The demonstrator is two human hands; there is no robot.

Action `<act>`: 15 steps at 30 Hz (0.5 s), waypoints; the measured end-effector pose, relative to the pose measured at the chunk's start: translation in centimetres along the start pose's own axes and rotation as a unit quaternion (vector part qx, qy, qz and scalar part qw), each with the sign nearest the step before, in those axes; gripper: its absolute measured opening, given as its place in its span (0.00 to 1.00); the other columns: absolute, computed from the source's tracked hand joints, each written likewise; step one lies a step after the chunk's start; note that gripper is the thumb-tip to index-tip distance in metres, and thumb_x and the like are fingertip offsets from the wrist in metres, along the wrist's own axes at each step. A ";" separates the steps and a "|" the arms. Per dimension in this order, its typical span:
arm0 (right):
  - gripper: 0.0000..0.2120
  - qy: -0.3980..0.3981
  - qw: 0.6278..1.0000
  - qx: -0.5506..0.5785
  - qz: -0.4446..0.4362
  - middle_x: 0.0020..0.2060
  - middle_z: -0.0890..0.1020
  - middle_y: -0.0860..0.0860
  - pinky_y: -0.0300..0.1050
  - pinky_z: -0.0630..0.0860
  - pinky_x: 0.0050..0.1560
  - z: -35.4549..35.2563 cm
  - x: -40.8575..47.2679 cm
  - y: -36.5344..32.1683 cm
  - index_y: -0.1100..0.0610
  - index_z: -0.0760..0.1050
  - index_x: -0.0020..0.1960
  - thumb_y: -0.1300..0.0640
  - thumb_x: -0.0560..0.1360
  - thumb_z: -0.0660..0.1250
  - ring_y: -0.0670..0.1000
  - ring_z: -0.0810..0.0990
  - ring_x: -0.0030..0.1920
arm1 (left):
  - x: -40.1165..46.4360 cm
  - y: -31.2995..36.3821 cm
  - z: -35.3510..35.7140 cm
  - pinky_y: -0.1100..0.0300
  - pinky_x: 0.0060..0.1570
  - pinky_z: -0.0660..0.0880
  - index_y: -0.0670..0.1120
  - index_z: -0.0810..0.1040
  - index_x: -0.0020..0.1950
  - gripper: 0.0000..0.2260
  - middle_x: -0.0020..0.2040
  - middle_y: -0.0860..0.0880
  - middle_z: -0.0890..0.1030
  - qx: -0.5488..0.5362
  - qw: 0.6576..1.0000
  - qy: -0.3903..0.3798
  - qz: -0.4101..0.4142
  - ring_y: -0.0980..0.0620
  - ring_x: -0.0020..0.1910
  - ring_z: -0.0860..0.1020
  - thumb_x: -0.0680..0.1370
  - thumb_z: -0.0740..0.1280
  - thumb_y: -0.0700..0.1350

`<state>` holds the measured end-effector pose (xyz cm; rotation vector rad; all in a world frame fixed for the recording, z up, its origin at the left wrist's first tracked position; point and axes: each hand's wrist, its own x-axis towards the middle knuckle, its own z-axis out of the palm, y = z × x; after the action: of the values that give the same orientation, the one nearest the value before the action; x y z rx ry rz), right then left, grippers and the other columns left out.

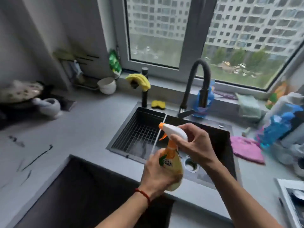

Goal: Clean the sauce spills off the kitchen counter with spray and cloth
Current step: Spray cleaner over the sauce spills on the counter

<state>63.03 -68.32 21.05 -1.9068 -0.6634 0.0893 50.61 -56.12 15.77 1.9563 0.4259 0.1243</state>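
A yellow-orange spray bottle (172,163) with a white head and orange nozzle is held over the front of the sink (218,129). My left hand (158,175) grips its body from the left. My right hand (194,143) curls round the white spray head from the right, nozzle pointing left. Dark sauce streaks (37,157) and smaller spots (16,140) lie on the grey counter (79,132) to the left. A pink cloth (246,148) lies on the counter right of the sink.
A black faucet (197,86) arches over the sink, with a yellow sponge (158,104) behind it. A white mortar (49,106) and white bowls (107,85) stand at the back left. Bottles (279,124) crowd the right side. A green cloth (248,106) hangs at the windowsill.
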 end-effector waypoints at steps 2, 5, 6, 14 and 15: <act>0.18 -0.122 0.991 0.051 0.006 0.47 0.85 0.49 0.51 0.85 0.47 7.8 -1.0 -2.4 0.50 0.80 0.60 0.47 0.73 0.79 0.48 0.86 0.47 | -3.8 -3.5 -5.4 0.67 0.56 0.75 0.62 0.69 0.65 0.35 0.55 0.61 0.77 -0.041 0.996 0.045 -0.059 0.62 0.55 0.76 0.63 0.82 0.53; 0.21 -0.280 0.947 0.155 0.034 0.55 0.85 0.55 0.53 0.82 0.57 18.9 -3.7 -6.7 0.47 0.79 0.68 0.46 0.77 0.75 0.54 0.84 0.54 | -9.7 -8.7 -12.8 0.68 0.56 0.76 0.64 0.67 0.66 0.39 0.58 0.61 0.78 -0.069 0.983 0.128 -0.112 0.63 0.58 0.77 0.60 0.83 0.55; 0.18 -0.304 0.931 0.194 0.063 0.55 0.86 0.56 0.52 0.81 0.57 22.1 -4.9 -8.2 0.50 0.80 0.67 0.50 0.79 0.74 0.54 0.84 0.55 | -11.7 -10.3 -14.9 0.65 0.60 0.76 0.66 0.66 0.65 0.40 0.60 0.61 0.78 -0.073 0.978 0.154 -0.122 0.63 0.60 0.77 0.58 0.82 0.56; 0.10 -0.393 0.899 0.166 0.097 0.48 0.85 0.57 0.48 0.85 0.46 41.2 -10.9 -17.7 0.57 0.79 0.56 0.51 0.84 0.64 0.50 0.88 0.41 | -22.1 -17.1 -26.8 0.47 0.72 0.68 0.55 0.53 0.81 0.50 0.76 0.53 0.68 -0.132 0.922 0.296 -0.212 0.50 0.75 0.67 0.67 0.81 0.51; 0.11 -0.405 0.892 0.165 0.115 0.48 0.85 0.57 0.49 0.85 0.43 42.7 -10.4 -17.9 0.60 0.79 0.59 0.53 0.84 0.64 0.51 0.88 0.39 | -22.5 -17.4 -27.6 0.45 0.72 0.69 0.57 0.54 0.81 0.49 0.77 0.52 0.67 -0.131 0.915 0.311 -0.221 0.49 0.75 0.67 0.68 0.80 0.55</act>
<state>31.84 -32.99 15.69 -1.5596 -0.8866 1.1283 17.87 -33.86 13.95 1.4795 1.1937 0.4912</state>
